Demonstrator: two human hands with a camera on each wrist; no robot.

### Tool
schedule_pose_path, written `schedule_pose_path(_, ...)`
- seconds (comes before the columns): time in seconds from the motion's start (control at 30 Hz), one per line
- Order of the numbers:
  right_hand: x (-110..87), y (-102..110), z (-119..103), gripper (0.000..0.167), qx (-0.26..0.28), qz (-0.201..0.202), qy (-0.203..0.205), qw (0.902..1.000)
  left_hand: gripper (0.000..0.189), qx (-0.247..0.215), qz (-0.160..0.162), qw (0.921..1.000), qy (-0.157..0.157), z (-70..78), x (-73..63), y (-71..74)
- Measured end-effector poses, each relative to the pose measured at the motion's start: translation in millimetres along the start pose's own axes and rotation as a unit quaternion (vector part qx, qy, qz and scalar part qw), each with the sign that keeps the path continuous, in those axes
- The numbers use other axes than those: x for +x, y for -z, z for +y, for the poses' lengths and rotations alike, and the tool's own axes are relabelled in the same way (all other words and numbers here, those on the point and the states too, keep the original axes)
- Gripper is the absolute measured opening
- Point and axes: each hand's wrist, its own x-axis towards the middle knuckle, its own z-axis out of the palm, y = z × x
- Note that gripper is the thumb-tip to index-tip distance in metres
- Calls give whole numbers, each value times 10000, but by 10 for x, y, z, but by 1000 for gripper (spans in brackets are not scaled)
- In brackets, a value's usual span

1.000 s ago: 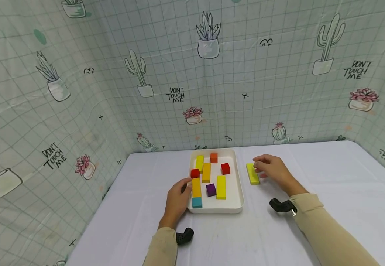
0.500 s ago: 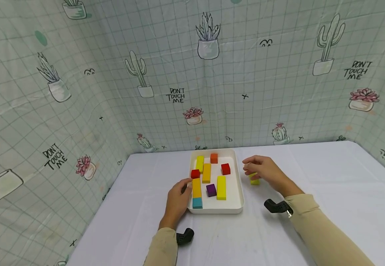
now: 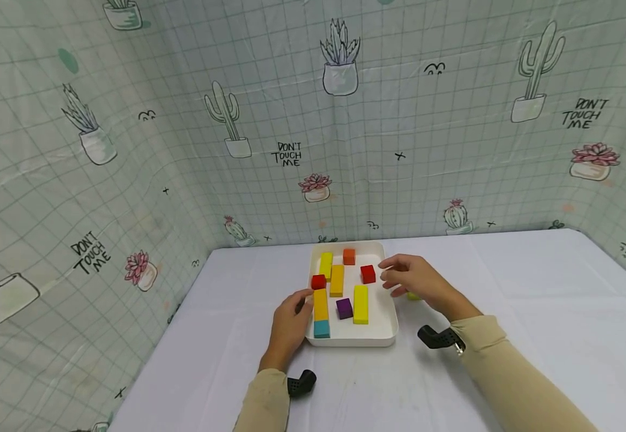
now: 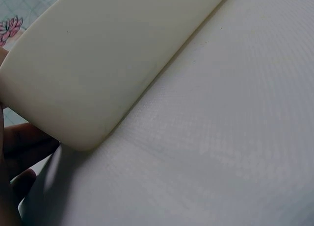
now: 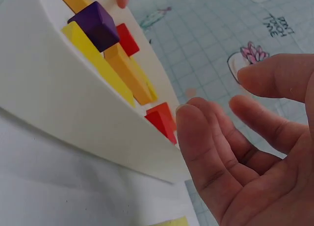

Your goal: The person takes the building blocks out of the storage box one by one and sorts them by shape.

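A white tray (image 3: 380, 336) on the table holds several coloured wooden blocks. My left hand (image 3: 288, 324) holds the tray's left edge, a fingertip over the rim; in the left wrist view its other fingers lie against the outer wall. My right hand (image 3: 418, 282) hovers by the right rim with fingers loosely bent, nothing between them. Nearest to it inside is a red cube (image 3: 368, 274). A yellow block (image 3: 414, 296) lies on the table outside the tray, mostly hidden beneath that hand.
Inside the tray are a purple cube (image 3: 344, 308), a long yellow block (image 3: 361, 304), an orange-yellow block (image 3: 337, 281), an orange cube (image 3: 349, 257) and a blue cube (image 3: 321, 329). A patterned cloth (image 3: 367, 120) hangs behind the white table (image 3: 226, 336).
My right hand has moved left from the loose yellow block to the tray's right rim, with nothing in it. That block stays on the table. My left hand keeps its place.
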Motion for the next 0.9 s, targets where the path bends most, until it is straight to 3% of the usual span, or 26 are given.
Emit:
schedule_pose_path(0.4,128,-199,-47,39,-365,-356,-57,9987,32,25,-20,10000,-22,11,0,6)
schedule_pose_path(0.53,151,-292,-84,36,-809,-330,-174,9960,32,-7,-38,10000,-26,9,-13,0)
schedule_pose_path(0.7,164,-385,-150,35,-1665,-447,-89,9850,32,-89,-28,9999,-136,19,-25,12)
schedule_pose_path(0.9,187,-480,-164,36,-2079,-519,-178,9766,32,-62,-45,9998,-203,34,-31,36)
